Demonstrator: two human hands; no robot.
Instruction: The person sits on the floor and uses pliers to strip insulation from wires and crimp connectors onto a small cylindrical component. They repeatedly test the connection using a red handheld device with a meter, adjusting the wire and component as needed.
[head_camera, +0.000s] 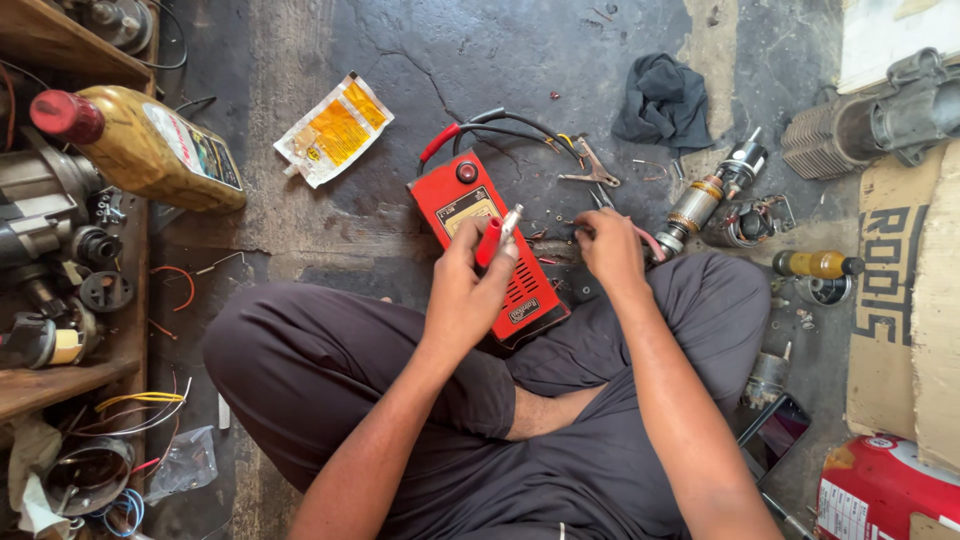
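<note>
Red tester box (490, 250) lying flat on the floor (300, 200) at centre frame, round knob and pale dial near its top edge, vent slots lower down, red and black leads curling off the top. Left hand (465, 290) closed around a red-handled probe (497, 236) with a metal tip, held just over the box. Right hand (608, 245) fingers curled onto small parts just right of the box; grip unclear. Pliers (590, 170) and motor armature (705, 200) crowding the right side. Bare floor open only toward upper centre; crossed legs closing off the lower edge.
</note>
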